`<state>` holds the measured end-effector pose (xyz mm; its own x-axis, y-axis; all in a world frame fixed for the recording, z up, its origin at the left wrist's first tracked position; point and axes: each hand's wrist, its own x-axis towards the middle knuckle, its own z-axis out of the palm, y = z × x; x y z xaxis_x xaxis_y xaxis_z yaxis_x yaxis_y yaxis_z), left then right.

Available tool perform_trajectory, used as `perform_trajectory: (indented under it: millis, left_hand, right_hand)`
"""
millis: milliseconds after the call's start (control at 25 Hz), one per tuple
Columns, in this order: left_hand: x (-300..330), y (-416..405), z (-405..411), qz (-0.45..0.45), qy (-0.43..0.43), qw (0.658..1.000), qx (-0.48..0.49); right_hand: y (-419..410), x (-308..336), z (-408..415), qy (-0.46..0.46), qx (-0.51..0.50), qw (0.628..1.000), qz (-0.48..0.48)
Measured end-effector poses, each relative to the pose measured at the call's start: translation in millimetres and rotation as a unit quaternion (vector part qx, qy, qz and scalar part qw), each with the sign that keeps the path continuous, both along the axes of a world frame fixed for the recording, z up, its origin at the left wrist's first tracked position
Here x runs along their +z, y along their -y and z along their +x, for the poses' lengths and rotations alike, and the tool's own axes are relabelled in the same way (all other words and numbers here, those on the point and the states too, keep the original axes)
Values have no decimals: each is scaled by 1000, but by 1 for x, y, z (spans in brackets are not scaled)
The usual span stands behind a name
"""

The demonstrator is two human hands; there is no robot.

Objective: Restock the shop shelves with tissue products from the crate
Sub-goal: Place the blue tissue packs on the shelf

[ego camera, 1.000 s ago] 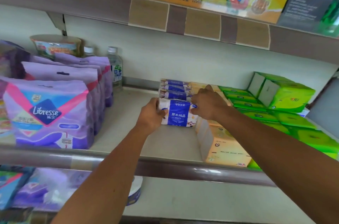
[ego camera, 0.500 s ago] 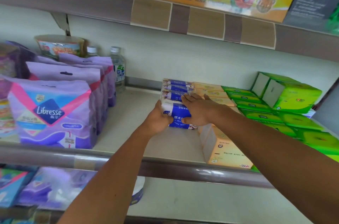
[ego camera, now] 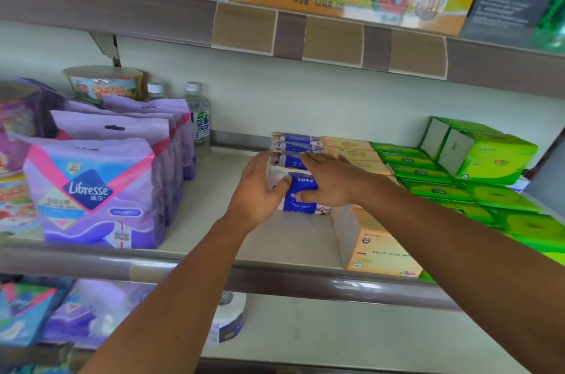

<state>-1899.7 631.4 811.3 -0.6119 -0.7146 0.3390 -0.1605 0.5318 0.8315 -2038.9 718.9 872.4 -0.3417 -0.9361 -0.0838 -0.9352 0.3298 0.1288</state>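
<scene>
Glossy tissue pack (ego camera: 298, 190), rectangular, plastic-wrapped.

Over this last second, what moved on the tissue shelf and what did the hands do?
Both hands pushed the front blue-and-white tissue pack back against its row. The right hand went from gripping its right end to lying flat on top; the left hand still grips the left end. The orange packs, green packs and purple bags stayed put.
</scene>
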Motion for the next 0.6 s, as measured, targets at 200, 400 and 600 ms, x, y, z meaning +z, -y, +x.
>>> perform_trajectory:
  millis: [200,400,600]
  left_hand:
    - [17,-31,-6,-140,-51,989,8]
    - [39,-109,-42,-178,-69,978,-82]
    - [44,-218,-100,-207,-105,949,-215]
  right_hand:
    - [-65,15,9,42,20,975,-216]
    - [-176,2,-9,34,-42,931,-360]
    - [-303,-13,-35,3,-131,899,-419]
